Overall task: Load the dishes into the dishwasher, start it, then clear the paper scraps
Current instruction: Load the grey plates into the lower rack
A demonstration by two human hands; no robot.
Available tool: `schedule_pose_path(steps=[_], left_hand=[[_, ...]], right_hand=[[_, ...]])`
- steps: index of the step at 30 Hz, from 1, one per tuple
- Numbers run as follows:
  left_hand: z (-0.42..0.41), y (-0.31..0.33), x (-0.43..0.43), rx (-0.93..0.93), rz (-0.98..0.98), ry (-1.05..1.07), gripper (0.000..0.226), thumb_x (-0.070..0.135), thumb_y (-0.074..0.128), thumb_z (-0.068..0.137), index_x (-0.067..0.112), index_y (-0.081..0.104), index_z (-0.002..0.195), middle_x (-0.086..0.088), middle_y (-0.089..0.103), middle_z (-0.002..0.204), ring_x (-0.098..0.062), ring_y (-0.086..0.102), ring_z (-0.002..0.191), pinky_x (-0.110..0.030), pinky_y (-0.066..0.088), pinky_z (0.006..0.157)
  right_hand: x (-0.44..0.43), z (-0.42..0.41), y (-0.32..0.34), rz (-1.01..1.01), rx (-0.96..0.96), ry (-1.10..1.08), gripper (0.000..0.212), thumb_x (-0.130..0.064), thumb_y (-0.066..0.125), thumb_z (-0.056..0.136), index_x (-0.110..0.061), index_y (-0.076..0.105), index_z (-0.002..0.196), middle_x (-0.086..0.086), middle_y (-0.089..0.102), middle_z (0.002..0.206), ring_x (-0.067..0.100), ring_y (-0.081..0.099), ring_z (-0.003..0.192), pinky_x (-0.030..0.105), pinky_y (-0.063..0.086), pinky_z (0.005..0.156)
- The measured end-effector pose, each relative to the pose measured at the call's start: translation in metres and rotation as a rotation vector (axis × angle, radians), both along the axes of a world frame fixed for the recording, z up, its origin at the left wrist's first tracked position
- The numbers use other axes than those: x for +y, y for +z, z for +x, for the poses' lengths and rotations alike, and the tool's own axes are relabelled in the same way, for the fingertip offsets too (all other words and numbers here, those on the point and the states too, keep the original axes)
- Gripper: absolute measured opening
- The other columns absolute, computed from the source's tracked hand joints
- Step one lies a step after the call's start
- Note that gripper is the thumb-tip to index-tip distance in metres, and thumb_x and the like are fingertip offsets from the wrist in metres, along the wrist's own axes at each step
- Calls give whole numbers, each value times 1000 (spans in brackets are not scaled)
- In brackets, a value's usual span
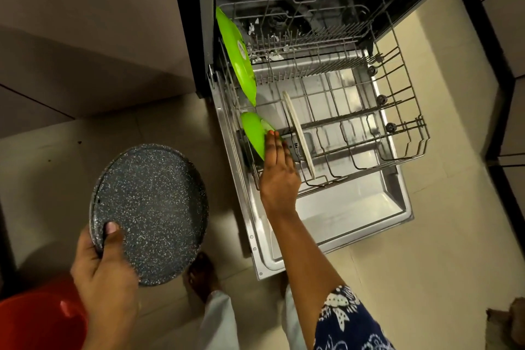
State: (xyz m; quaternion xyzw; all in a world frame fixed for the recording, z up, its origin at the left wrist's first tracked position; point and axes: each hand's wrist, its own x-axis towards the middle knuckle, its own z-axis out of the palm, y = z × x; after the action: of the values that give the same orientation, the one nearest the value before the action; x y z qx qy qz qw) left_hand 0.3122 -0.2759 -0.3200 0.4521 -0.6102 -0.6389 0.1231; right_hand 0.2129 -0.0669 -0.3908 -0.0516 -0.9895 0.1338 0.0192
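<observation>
The dishwasher (204,23) is seen open, its lower rack (409,111) drawn out over the lowered door (369,207). A large green plate (237,54) is stood on edge along the rack's left side, and a white plate (298,133) is set upright near the front. A small green plate (254,131) at the rack's front left is touched by the right hand (279,173) with fingers stretched along it; a grip cannot be told, the thumb being hidden. A dark speckled plate (153,207) is held by its rim in the left hand (105,270), above the floor. Paper scraps (274,57) are scattered at the rack's back.
</observation>
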Motion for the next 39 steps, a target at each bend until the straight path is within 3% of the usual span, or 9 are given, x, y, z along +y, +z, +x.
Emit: schedule_pose_path(steps=[7, 10, 17, 22, 25, 29, 32, 35, 39], left_hand=[[-3, -7, -10, 12, -40, -14, 22, 26, 54, 95, 42, 68, 91, 16, 66, 91, -14, 57, 97, -54, 44, 98], [-4, -10, -9, 8, -35, -16, 24, 24, 52, 96, 42, 67, 90, 21, 68, 86, -7, 59, 91, -49, 46, 96], [-2, -15, -8, -11, -25, -11, 31, 20, 52, 97, 43, 68, 85, 24, 67, 81, 1, 58, 85, -36, 48, 90], [-3, -17, -8, 8, -5, -23, 33, 19, 53, 96, 44, 69, 83, 24, 68, 80, 3, 60, 83, -19, 52, 77], [-5, -23, -12, -10, -24, -26, 28, 21, 55, 95, 42, 69, 83, 24, 68, 77, 1, 59, 80, -19, 51, 75], [-7, -27, -18, -29, -28, -22, 14, 33, 59, 89, 42, 68, 81, 23, 67, 76, -10, 58, 86, -43, 47, 90], [-9, -26, -19, -37, -27, -21, 10, 39, 60, 86, 43, 67, 80, 23, 67, 77, -13, 59, 90, -50, 47, 92], [-12, -24, -16, -8, 6, -11, 23, 25, 56, 93, 40, 68, 80, 22, 68, 78, -6, 59, 86, -44, 47, 92], [-16, -14, -10, 34, 45, -24, 32, 19, 53, 96, 38, 67, 74, 23, 66, 73, 3, 57, 77, -28, 48, 80]], right_hand=[[2, 5, -9, -29, 5, -176, 65, 0, 54, 79, -7, 38, 141, 14, 49, 139, 40, 51, 121, 52, 56, 79], [-2, 3, -12, -37, -100, -178, 86, 5, 71, 71, -13, 31, 145, 13, 43, 144, 39, 37, 133, 56, 49, 90], [3, 9, -10, 34, 214, -163, 54, -6, 38, 88, -10, 33, 141, 13, 50, 138, 35, 45, 128, 44, 55, 82], [-6, -1, -20, -38, -146, -205, 83, 1, 59, 81, -19, 17, 149, 11, 29, 152, 38, 26, 139, 56, 47, 94], [-6, -6, -30, -8, -283, -146, 83, -1, 53, 89, -23, 1, 150, 8, 10, 158, 34, 14, 143, 52, 37, 106], [3, -16, -40, 37, -314, -110, 77, -4, 45, 92, -21, -1, 151, 18, 23, 152, 36, 55, 115, 50, 53, 85], [11, -22, -42, 76, -371, -56, 79, -5, 45, 91, -20, -4, 151, 16, 29, 149, 32, 63, 96, 42, 55, 73], [14, -16, -43, 40, -385, -86, 76, -18, 49, 93, -16, 0, 151, 13, 27, 152, 33, 52, 120, 43, 53, 86], [5, 18, -28, -156, -119, -31, 60, -29, 43, 95, -10, 21, 148, 14, 36, 148, 28, 35, 136, 43, 38, 108]])
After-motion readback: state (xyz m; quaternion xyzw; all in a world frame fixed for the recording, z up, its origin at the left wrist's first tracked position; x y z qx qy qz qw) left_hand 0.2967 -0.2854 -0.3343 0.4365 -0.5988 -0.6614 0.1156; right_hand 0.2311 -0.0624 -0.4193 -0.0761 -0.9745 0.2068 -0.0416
